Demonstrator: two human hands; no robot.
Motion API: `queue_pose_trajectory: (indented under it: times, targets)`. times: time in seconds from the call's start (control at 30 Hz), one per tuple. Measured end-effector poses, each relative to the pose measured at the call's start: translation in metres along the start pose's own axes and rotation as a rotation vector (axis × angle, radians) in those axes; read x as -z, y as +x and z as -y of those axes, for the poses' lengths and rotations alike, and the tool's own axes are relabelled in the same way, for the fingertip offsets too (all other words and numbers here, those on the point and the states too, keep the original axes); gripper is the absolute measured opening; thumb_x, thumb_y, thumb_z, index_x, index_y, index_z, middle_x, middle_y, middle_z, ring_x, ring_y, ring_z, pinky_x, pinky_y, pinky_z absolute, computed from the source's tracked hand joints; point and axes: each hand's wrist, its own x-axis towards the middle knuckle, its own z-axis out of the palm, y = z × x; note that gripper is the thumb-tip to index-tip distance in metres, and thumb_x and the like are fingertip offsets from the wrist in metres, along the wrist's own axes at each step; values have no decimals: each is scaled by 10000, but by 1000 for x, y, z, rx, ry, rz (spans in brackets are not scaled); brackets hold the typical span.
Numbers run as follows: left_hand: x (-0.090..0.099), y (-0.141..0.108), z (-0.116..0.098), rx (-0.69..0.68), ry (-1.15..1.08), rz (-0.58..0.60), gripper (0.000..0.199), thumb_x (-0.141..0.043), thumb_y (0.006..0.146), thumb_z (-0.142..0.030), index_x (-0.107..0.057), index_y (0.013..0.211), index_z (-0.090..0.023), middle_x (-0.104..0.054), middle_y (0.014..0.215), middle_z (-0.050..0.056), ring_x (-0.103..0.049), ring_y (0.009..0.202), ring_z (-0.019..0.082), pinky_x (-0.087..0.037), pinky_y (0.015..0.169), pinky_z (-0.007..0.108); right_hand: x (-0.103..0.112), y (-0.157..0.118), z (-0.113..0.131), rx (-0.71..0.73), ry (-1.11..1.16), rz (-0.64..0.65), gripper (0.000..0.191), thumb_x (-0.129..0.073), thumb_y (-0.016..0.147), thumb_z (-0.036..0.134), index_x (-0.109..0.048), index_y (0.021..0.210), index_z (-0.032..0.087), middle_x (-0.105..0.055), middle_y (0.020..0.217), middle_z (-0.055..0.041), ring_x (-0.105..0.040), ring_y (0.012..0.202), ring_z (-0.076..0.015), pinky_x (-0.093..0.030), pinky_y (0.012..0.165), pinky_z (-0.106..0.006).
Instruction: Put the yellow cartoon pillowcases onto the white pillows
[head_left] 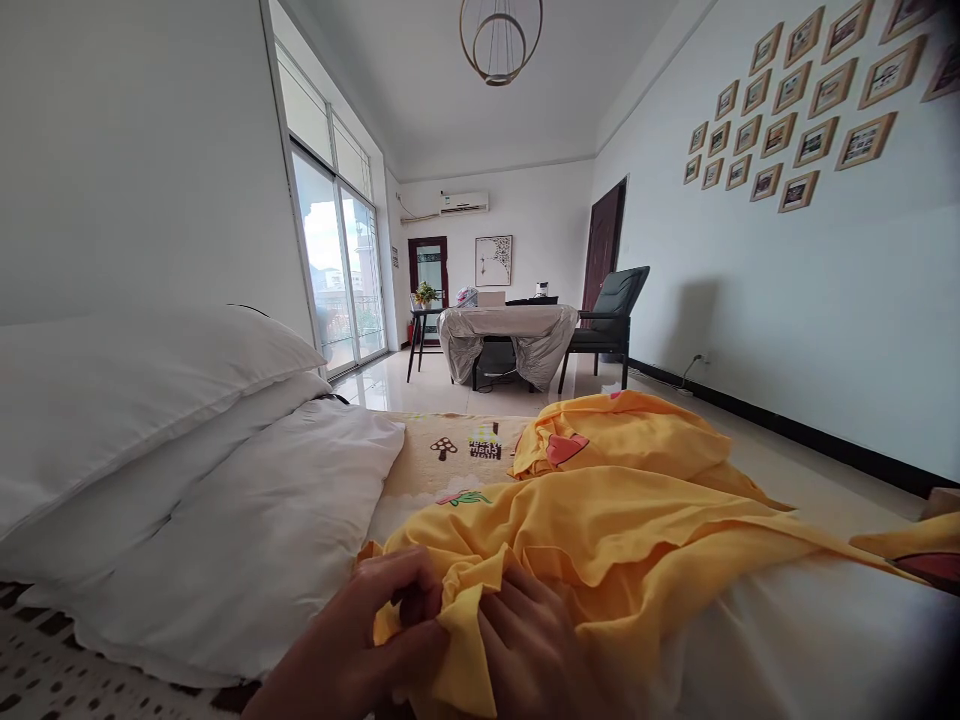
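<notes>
Left hand (364,625), right hand (529,640): grip clenched on one yellow cloth (600,520). Tiled floor (424,392) separates edge of printed sheet (427,460) from one desk (517,322).

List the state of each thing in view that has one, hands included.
Left hand: pinching a fold of yellow cloth
Right hand: against the cloth, fingertips hidden
Yellow cloth: rumpled, gathered at the hands
White pillow: lying atop other bedding
Table: draped in a sheet
Chair: upright beside the table
Plug: in the wall
Ring lamp: hanging; lit or not unclear
</notes>
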Motion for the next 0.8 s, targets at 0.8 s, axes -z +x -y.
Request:
queue_pose_trajectory:
  times: [0.8]
  targets:
    - [2,-10,-12,229,-255,32,133,-604,621,-153,-501,700,-183,-492,759,-12,-468,767,138,-402,600,184,10,0,-1,163,-22,-23,362,-344,904,61,-618,686,152,-591,565,-14,-569,554,-120,-453,694,-277]
